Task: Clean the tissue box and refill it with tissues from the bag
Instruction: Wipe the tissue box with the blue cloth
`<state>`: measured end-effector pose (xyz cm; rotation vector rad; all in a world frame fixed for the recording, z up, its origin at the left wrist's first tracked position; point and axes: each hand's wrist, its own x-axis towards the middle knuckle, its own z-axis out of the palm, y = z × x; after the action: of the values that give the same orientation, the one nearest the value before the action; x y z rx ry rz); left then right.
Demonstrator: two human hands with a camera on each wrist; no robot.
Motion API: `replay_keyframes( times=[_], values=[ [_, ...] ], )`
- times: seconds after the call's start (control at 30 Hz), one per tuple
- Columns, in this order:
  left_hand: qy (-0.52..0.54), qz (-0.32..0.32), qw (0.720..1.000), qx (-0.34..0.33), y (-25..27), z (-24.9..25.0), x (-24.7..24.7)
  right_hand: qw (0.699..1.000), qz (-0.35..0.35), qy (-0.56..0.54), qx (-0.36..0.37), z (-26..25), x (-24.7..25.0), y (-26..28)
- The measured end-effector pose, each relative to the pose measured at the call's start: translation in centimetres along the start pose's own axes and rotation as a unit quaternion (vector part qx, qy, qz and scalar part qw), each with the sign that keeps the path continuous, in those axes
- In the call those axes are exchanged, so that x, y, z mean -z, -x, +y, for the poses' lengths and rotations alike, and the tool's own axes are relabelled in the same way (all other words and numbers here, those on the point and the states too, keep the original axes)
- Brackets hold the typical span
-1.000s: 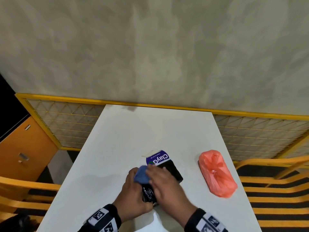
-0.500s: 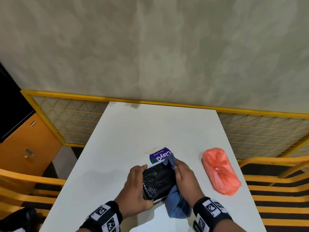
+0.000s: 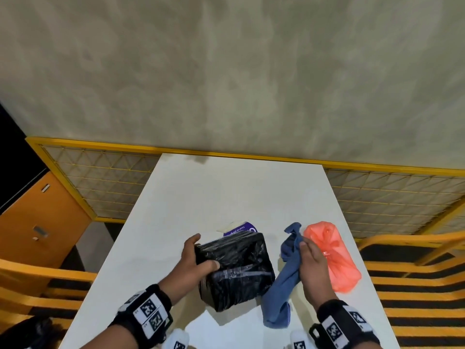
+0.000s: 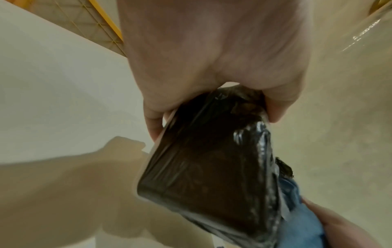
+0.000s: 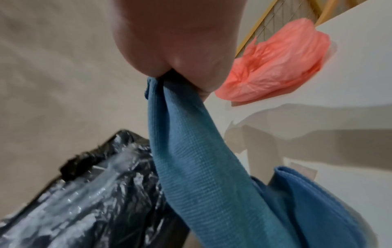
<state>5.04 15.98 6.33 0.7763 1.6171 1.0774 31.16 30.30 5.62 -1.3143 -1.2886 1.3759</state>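
The tissue box (image 3: 236, 268), wrapped in crinkled black plastic film, sits at the near middle of the white table (image 3: 226, 192). My left hand (image 3: 202, 251) grips its left end, thumb on top and fingers round the far side. In the left wrist view the box (image 4: 207, 167) fills the centre. A purple and white printed part (image 3: 240, 226) shows behind its far edge. My right hand (image 3: 305, 253) holds a blue cloth (image 3: 284, 285) just right of the box, and the cloth's tail (image 5: 201, 167) hangs to the table. The tied orange plastic bag (image 3: 334, 258) lies right of that hand.
A yellow wire-mesh fence (image 3: 105, 177) runs behind the table below a grey wall. Yellow slatted benches (image 3: 415, 285) flank the table on both sides. An orange cabinet (image 3: 37, 222) stands at the far left. The table's far half is bare.
My right hand has drawn the blue cloth off the box and moved right toward the orange bag. My left hand keeps its grip, and the box's black top now faces up.
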Motion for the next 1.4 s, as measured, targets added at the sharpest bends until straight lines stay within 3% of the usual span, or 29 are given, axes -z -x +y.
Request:
replay_keyframes(
  times=[0.13, 0.27, 0.33, 0.4, 0.47, 0.53, 0.67, 0.73, 0.9, 1.07, 1.13, 1.27, 1.33, 1.4],
  values=[
    [0.016, 0.017, 0.998, 0.065, -0.1, -0.9, 0.2, 0.997, 0.017, 0.019, 0.072, -3.1, 0.0, 1.5],
    [0.046, 0.027, 0.995, 0.083, 0.4, -2.3, -0.1, 0.972, -0.069, 0.117, 0.191, -5.0, -2.5, 4.6],
    [0.046, 0.035, 0.995, 0.082, 0.7, -2.4, -0.8, 0.932, -0.122, 0.199, 0.279, -4.5, -5.0, 6.3],
    [0.024, 0.053, 0.996, 0.069, 1.0, -2.1, -1.7, 0.861, -0.203, 0.313, 0.347, -2.4, -7.6, 7.4],
    [0.017, 0.071, 0.996, 0.051, 1.2, -1.7, -2.3, 0.802, -0.250, 0.403, 0.364, 0.2, -9.6, 7.4],
    [0.058, 0.083, 0.992, 0.072, 1.6, -1.9, -2.5, 0.780, -0.251, 0.451, 0.353, 1.1, -10.6, 7.1],
    [0.083, 0.088, 0.990, 0.077, 2.6, -2.2, -2.4, 0.766, -0.319, 0.447, 0.333, 2.1, -9.7, 6.1],
    [0.117, 0.079, 0.988, 0.057, 3.2, -1.7, -2.8, 0.746, -0.310, 0.459, 0.369, 2.5, -9.2, 5.7],
    [0.160, 0.057, 0.985, 0.009, 3.6, -1.0, -3.1, 0.743, -0.267, 0.491, 0.367, 2.9, -8.8, 4.7],
    [0.139, 0.051, 0.989, -0.010, 3.5, -1.7, -2.8, 0.696, -0.297, 0.505, 0.414, 2.8, -9.7, 6.0],
    [0.102, 0.045, 0.994, -0.008, 2.9, -2.3, -2.6, 0.699, -0.283, 0.516, 0.407, 2.8, -9.8, 5.9],
    [0.060, 0.080, 0.995, 0.005, 2.2, -1.9, -2.8, 0.748, -0.212, 0.534, 0.332, 1.9, -9.7, 4.5],
    [0.050, 0.089, 0.995, 0.006, 2.3, -1.6, -3.0, 0.738, -0.226, 0.524, 0.360, 1.8, -9.9, 4.6],
    [0.041, 0.089, 0.995, 0.007, 2.4, -1.9, -2.9, 0.704, -0.269, 0.517, 0.406, 2.0, -9.9, 5.2]
  ],
)
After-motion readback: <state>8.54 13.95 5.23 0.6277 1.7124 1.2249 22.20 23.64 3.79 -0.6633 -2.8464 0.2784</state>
